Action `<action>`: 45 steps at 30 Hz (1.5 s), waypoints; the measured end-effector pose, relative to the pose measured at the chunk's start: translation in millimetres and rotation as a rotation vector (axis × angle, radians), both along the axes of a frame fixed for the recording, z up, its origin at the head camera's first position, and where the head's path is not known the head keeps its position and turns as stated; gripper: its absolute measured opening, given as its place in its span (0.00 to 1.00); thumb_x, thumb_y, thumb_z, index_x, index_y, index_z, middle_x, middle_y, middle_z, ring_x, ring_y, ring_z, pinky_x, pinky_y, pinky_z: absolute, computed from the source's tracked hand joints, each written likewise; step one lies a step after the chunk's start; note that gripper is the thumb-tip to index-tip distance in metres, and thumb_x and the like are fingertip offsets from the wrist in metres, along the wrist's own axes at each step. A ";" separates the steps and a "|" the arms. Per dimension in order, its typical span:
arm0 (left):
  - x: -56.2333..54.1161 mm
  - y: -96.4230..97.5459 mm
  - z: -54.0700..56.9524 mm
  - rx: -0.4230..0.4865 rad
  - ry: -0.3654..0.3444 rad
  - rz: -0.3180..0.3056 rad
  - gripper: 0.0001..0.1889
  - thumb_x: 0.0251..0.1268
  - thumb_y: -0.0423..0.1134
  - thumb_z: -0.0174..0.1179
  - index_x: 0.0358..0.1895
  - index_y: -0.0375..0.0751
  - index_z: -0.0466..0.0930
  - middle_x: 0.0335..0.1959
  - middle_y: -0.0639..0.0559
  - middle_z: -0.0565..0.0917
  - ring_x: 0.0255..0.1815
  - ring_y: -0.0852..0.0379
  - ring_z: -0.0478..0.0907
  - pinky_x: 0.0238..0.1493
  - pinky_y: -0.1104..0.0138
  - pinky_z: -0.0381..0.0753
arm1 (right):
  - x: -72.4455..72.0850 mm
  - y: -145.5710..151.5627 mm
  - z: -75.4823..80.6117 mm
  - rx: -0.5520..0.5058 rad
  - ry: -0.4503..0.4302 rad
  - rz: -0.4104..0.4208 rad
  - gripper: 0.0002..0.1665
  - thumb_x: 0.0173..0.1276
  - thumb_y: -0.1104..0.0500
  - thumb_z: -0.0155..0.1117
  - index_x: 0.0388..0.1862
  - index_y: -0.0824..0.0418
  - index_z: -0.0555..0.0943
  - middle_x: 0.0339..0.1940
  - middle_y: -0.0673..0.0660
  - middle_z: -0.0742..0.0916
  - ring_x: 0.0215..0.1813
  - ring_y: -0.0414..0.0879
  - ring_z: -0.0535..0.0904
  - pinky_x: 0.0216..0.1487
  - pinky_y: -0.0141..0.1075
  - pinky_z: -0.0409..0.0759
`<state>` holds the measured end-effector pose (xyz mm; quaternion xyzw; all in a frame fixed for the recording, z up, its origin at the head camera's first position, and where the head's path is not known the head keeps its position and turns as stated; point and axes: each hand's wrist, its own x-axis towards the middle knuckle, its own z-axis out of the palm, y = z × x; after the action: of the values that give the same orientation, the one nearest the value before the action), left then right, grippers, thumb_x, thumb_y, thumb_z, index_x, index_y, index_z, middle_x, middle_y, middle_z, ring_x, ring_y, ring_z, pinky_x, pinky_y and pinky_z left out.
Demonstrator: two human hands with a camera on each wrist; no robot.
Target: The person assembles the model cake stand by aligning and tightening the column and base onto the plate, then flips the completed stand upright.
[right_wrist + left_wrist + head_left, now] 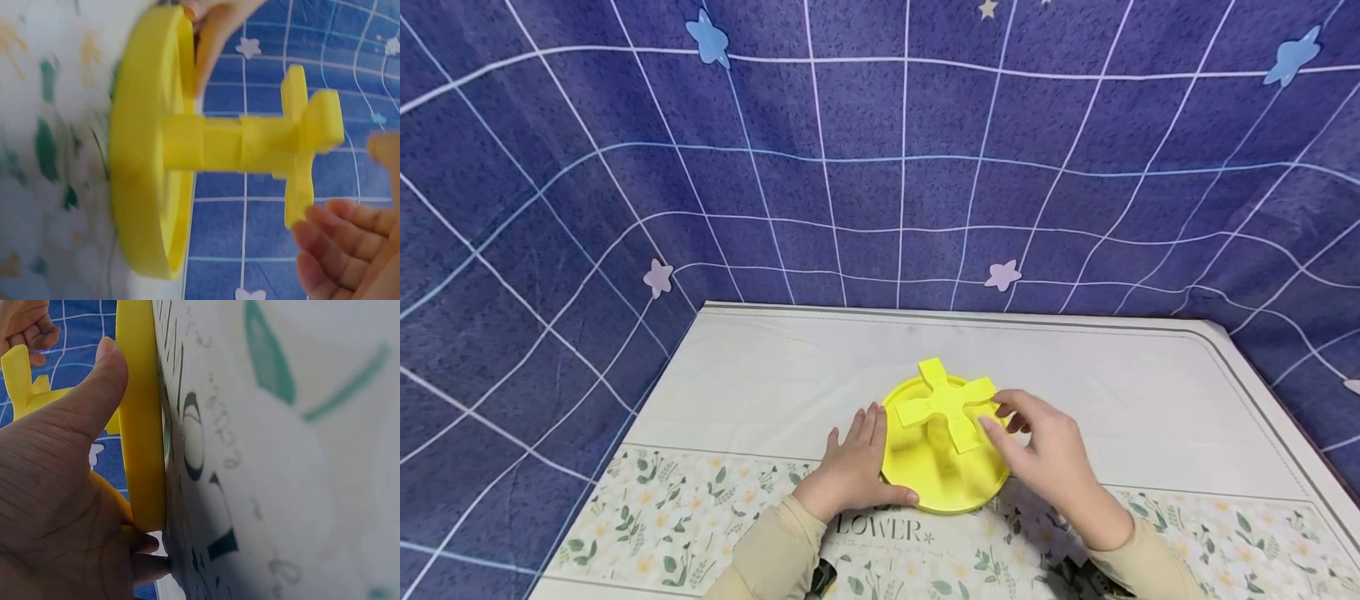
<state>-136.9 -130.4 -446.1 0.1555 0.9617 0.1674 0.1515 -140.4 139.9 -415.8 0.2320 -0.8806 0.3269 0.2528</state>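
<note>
A yellow round base (942, 492) with a raised rim lies flat on the table. From its middle rises a thick yellow post (219, 145), topped by a yellow four-armed cross (946, 403). My left hand (850, 468) rests against the base's left side, fingers straight along the rim and thumb along the near edge. At the cross's right side is my right hand (1051, 446), thumb and fingers apart and loosely bent. In the right wrist view its fingertips (312, 219) are right at the end of one arm of the cross, with nothing gripped between them.
A white tablecloth (805, 367) with a floral band (677, 508) and printed lettering covers the table. Behind and to the sides hangs a dark blue curtain (865, 192) with a grid and star pattern.
</note>
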 end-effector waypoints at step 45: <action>0.3 1.9 2.0 -0.012 0.006 0.003 0.70 0.44 0.75 0.63 0.77 0.29 0.38 0.78 0.35 0.40 0.78 0.38 0.39 0.69 0.36 0.43 | 11.4 -10.0 -10.8 0.089 -0.097 0.101 0.25 0.58 0.51 0.75 0.53 0.59 0.83 0.39 0.50 0.86 0.37 0.42 0.81 0.34 0.34 0.79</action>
<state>-136.5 -128.4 -444.1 0.1537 0.9634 0.1613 0.1493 -129.1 129.9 -426.6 0.2708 -0.8928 0.3104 0.1823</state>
